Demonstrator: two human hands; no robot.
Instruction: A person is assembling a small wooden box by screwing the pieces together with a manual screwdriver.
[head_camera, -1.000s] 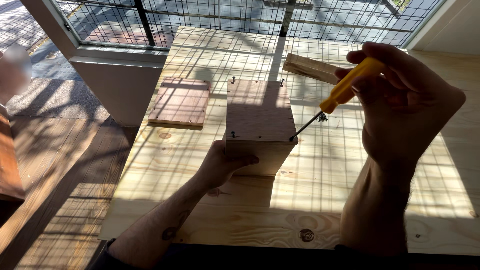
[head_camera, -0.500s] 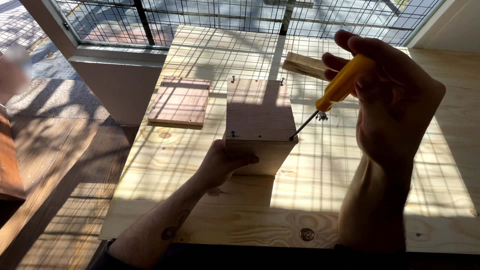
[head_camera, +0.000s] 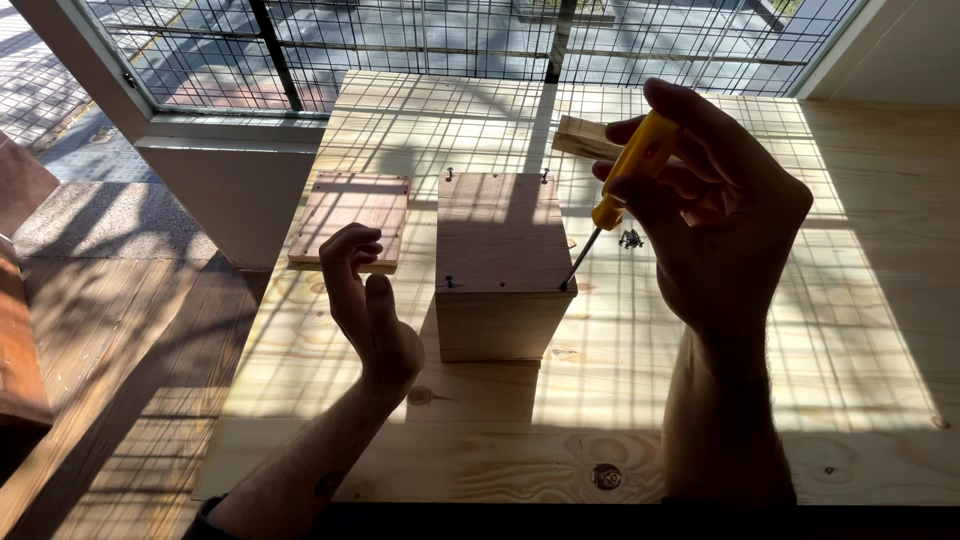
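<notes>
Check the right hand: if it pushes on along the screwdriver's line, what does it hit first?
The right hand drives the yellow-handled screwdriver down-left; its tip looks already at the near right corner of the wooden box top, so the box comes first, though contact depth is unclear.

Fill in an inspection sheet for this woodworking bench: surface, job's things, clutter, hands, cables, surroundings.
Surface: pale pine plank tabletop, sunlit, crossed by grid shadows.
Job's things: square plywood box standing upright, screws proud at its top corners; yellow-handled screwdriver with its tip at the box's near right corner.
Clutter: flat reddish plywood panel left of the box; small pile of dark screws; pale wood offcut behind the right hand.
Hands: left hand open, raised beside the box, not touching it; right hand gripping the screwdriver.
Cables: nothing seen.
Surroundings: wire-mesh window; wooden floor.
</notes>
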